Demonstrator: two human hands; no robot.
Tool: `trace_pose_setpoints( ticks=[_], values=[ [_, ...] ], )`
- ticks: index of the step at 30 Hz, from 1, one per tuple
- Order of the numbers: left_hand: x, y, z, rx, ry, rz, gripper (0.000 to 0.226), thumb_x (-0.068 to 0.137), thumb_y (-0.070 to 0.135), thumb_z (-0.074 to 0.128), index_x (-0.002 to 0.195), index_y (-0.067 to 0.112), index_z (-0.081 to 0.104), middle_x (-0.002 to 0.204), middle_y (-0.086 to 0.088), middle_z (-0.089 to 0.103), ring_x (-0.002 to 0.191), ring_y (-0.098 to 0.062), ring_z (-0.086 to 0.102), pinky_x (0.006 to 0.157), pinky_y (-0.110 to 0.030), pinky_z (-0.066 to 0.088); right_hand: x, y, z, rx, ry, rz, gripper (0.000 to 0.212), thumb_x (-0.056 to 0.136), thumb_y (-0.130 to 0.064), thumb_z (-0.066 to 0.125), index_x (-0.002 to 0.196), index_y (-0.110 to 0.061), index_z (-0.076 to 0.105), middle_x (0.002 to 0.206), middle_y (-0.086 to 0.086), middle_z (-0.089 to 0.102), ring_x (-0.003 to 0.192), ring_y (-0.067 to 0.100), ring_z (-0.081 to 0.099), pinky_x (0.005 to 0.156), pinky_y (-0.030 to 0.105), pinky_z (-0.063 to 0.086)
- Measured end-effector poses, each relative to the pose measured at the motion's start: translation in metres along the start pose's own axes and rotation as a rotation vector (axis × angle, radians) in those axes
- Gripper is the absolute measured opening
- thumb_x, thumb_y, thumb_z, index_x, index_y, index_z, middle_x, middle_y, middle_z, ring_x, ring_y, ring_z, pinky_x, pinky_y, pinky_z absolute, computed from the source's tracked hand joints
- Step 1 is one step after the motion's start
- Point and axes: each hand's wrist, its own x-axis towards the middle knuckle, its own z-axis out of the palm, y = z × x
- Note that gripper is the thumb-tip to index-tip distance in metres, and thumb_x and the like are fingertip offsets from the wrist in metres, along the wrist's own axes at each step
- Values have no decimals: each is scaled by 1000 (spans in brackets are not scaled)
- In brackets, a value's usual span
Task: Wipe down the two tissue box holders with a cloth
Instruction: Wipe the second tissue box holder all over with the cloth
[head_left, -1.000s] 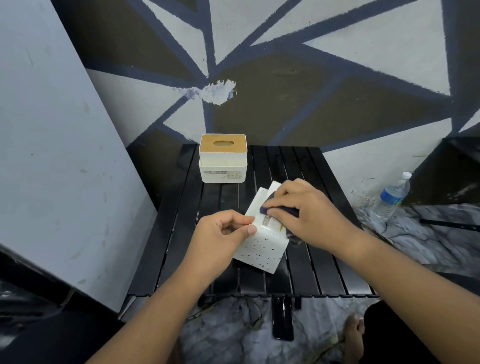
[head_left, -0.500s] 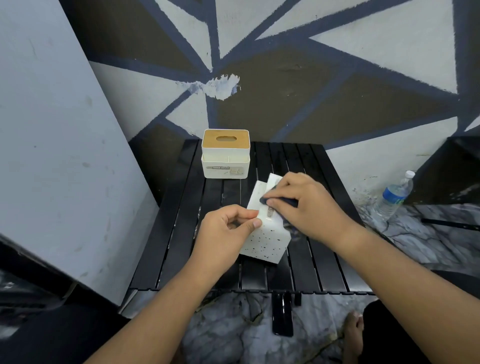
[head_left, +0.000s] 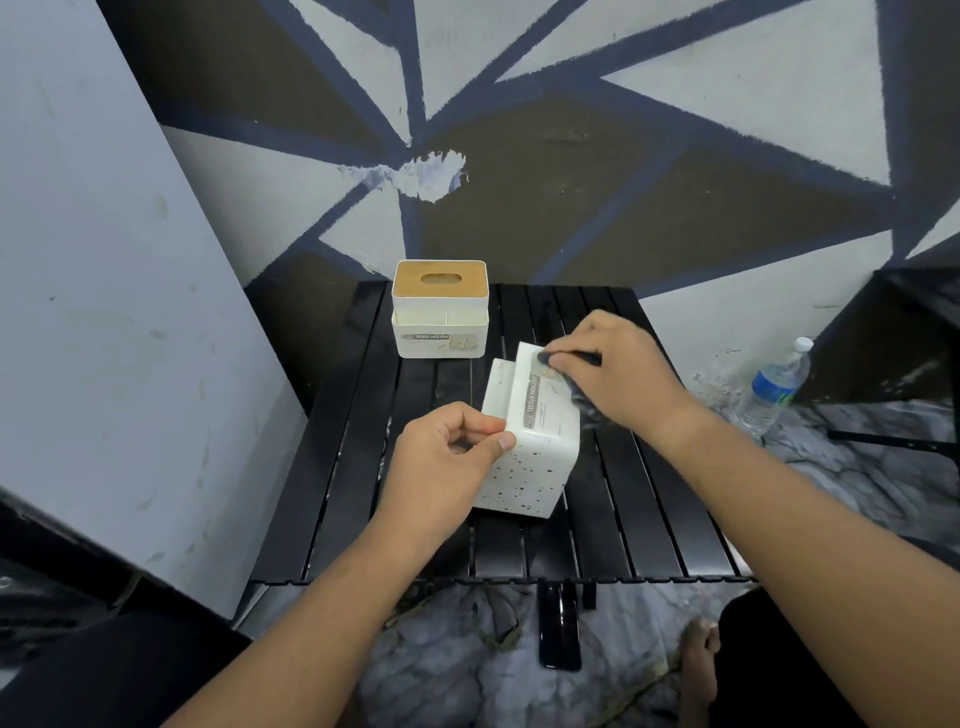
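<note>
Slats of the black table (head_left: 649, 519) run away from the person. The near tissue holder (head_left: 535, 462) sits about midway across them, tipped so that a speckled white face looks toward the camera and its labelled side faces up. Bare slats lie open on both sides of it and between it and the table's front edge. The far tissue holder (head_left: 440, 332), upright with a wooden lid and an oval slot, stands at the back left of the table, close to the rear edge and apart from the near one. A grey panel (head_left: 104, 312) leans in close along the table's left edge, and the painted wall (head_left: 571, 156) closes off the back. On the right the table edge gives onto marbled floor, where a water bottle (head_left: 774, 384) stands well apart from the table.

The left hand (head_left: 441, 462) pinches the near holder's left edge between thumb and curled fingers, so the box lies just to the right of that grip. The right hand (head_left: 618, 369) has its fingers curled round a dark cloth (head_left: 582, 405), pressed against the holder's upper right side at the far end of the labelled face
</note>
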Motion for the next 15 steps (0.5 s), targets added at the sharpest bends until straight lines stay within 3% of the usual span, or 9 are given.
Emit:
trace_pose_setpoints(
  ticks=[2,4,7,9,11,14,15],
  values=[
    [-1,0,0,-6,-2,-6,7,93,18,86,93,22,81,85,6,80,86,-11,76,85,-24,61,7,4,-4,75,31,95,10,101,-24,75,104,-25,85,100,-9,62,78,22,72,61,38,66],
    [-1,0,0,-6,3,-7,7,93,18,86,93,22,80,86,6,80,86,-9,76,84,-23,60,-8,1,-2,96,47,75,10,101,-23,76,104,-26,85,100,-10,62,76,18,69,59,37,65],
    [1,-2,1,-5,9,-3,8,92,17,87,91,21,80,85,6,80,85,-9,76,81,-20,59,-51,-6,2,-16,16,-132,15,98,-25,77,110,-30,86,98,-18,62,100,11,61,85,24,54],
    [3,-2,1,-2,7,3,9,92,15,87,91,21,81,84,5,79,84,-11,76,80,-20,58,-63,-10,1,-66,-22,-214,17,97,-24,78,112,-31,85,98,-19,63,106,9,57,91,16,46],
    [3,-1,1,-4,7,-1,9,92,15,87,91,21,80,84,4,79,85,-12,76,81,-21,60,-50,-15,-1,-63,-58,-180,16,98,-25,78,111,-30,85,99,-16,62,104,10,58,84,20,53],
    [3,1,1,-1,5,-4,9,92,17,87,92,22,80,85,3,79,86,-13,76,85,-25,61,-5,-16,0,5,-68,-19,14,102,-24,74,112,-22,85,103,-5,60,85,18,67,56,23,60],
    [3,2,1,5,3,-4,9,92,17,87,92,23,80,85,4,79,87,-13,76,86,-25,61,12,-13,1,-38,-55,5,15,103,-24,72,112,-21,84,102,-4,59,82,19,69,56,24,60]
  ],
)
